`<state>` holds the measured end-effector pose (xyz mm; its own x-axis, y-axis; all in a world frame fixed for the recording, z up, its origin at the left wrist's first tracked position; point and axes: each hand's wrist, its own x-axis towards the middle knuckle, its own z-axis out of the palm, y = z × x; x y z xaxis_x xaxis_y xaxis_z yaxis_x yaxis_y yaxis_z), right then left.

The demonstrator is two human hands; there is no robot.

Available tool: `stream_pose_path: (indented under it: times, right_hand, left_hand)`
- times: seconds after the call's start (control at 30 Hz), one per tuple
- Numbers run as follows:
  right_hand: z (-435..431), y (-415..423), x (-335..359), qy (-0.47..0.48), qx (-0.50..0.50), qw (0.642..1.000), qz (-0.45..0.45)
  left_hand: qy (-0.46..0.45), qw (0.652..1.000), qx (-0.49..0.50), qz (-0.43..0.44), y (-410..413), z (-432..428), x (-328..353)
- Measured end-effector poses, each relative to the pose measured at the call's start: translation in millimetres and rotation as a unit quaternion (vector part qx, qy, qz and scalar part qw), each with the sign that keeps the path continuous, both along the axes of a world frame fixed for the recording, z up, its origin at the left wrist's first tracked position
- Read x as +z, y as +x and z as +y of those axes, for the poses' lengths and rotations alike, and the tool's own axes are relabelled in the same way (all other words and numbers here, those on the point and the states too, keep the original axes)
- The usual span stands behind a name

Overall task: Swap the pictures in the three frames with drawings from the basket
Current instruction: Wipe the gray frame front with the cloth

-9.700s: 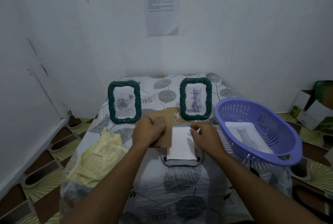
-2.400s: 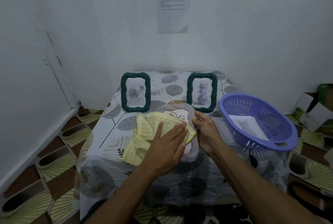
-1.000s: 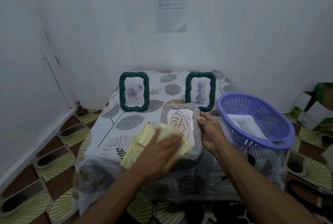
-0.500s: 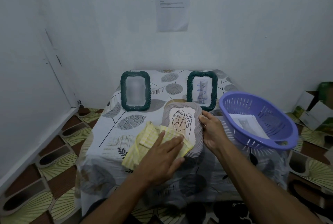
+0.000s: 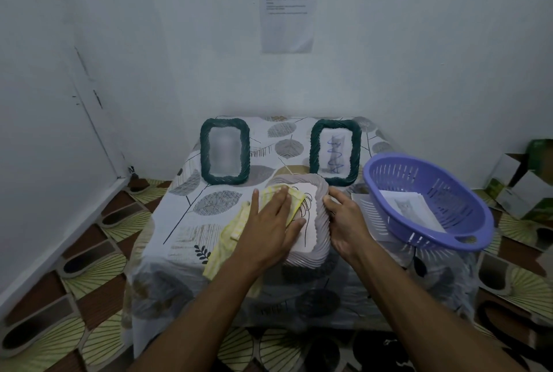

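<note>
Grey ribbed plastic forms the frame [image 5: 305,258] lying flat, face up, near the middle of the table [image 5: 185,222]; a line drawing of a leaf [image 5: 309,222] shows under its glass; the left hand [image 5: 269,225] lies on top with fingers straight and spread, pressing a yellow checked cloth [image 5: 229,234] onto the upper left part of the glass; the rest of the cloth trails off the frame's left side onto the table; the right hand [image 5: 344,219] holds the frame's right edge, thumb on the rim and fingers curled against the side; two green rope-edged frames stand upright at the back of the table, well apart from each other; the left green frame [image 5: 225,151] shows only a blurred picture, too vague to read; the right green frame [image 5: 335,152] holds a grey cat sketch crossed by blue loops, and it stands just behind the grey frame's far right corner; a purple slotted basket [image 5: 466,241] sits at the right end of the table, just beside the right hand; loose drawings [image 5: 414,214] lie inside it, the top one showing a cat; a printed notice [image 5: 288,9] is stuck to the white wall above the table; open boxes [image 5: 520,183] sit on the patterned floor at far right.
</note>
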<state>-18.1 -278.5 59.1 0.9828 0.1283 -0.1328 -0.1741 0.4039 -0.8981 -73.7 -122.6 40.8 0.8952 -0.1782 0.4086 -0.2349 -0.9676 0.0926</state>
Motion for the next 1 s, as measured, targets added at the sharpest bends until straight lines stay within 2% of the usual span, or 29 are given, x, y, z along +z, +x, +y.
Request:
stream_pose_path:
  times: [0.1, 0.27, 0.33, 0.6, 0.77, 0.87, 1.0]
  right_hand:
    - [-0.9, 1.7, 0.0, -0.003, -0.008, 1.000, 0.010]
    - [-10.5, 18.1, -4.1, 0.032, -0.059, 0.997, 0.044]
    - [-11.1, 21.8, -5.0, 0.024, -0.066, 0.996, 0.048]
    - [-7.2, 18.6, -9.8, -0.004, -0.060, 0.997, 0.040]
    - [-7.6, 16.8, -5.7, -0.008, -0.050, 0.998, 0.027]
    - [-12.3, 17.4, -3.2, -0.009, -0.052, 0.998, 0.027]
    - [-13.6, 18.1, -0.4, -0.009, -0.061, 0.998, 0.027]
  left_hand:
    - [-0.009, 1.000, -0.020, 0.006, -0.9, -0.2, -1.1]
    - [-0.007, 0.990, -0.143, -0.006, -35.0, 5.1, -18.3]
    - [0.007, 0.987, -0.157, -0.018, -40.9, 12.7, -23.2]
    - [0.050, 0.996, -0.070, -0.005, -25.3, 29.3, -20.2]
    - [0.060, 0.989, -0.132, -0.007, -23.1, 18.4, -18.5]
    - [0.080, 0.990, -0.118, -0.012, -23.2, 21.2, -20.0]
    - [0.003, 0.999, -0.048, 0.011, -16.9, 29.4, -23.2]
